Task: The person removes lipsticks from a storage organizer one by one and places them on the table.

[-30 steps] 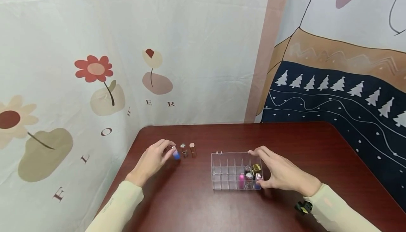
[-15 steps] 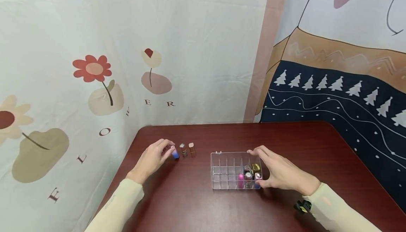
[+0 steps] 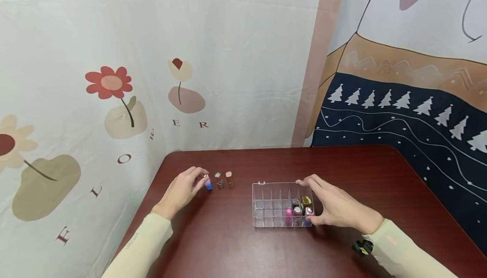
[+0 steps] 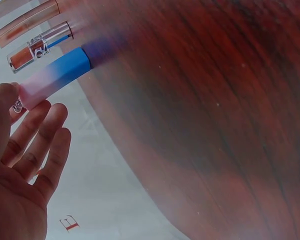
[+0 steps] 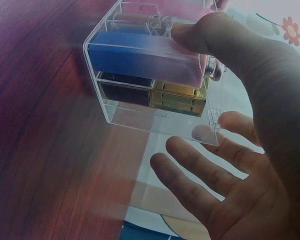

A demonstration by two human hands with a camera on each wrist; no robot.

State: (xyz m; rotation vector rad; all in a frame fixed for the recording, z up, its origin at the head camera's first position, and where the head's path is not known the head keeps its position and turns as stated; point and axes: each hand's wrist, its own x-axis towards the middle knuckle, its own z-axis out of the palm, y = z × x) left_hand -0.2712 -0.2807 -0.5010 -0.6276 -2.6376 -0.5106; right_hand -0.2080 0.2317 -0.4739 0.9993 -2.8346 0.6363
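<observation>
My left hand (image 3: 184, 189) pinches the top of a blue-and-pink lipstick tube (image 4: 55, 77) between thumb and fingers; the tube stands at the table's left side. Beside it stand a clear-capped lip gloss tube (image 4: 40, 46) and a brownish-pink lipstick (image 3: 229, 178). My right hand (image 3: 335, 206) grips the right end of a clear compartment organizer (image 3: 262, 204), thumb at the front and fingers at the back. In its right-hand compartments sit a bright pink tube (image 3: 289, 216), a clear-capped tube (image 3: 297, 214), a gold-topped lipstick (image 3: 306, 202) and another blue-and-pink tube (image 5: 140, 57).
The dark red-brown table (image 3: 236, 248) has its back edge against a printed cloth (image 3: 236, 79) with flowers and letters. A navy cloth (image 3: 373, 113) with white trees hangs at the right. The organizer's left compartments hold nothing.
The blue-and-pink tube at my left hand has shifted slightly left and stands more upright. My right hand keeps its grip on the organizer, and the view has drifted slightly.
</observation>
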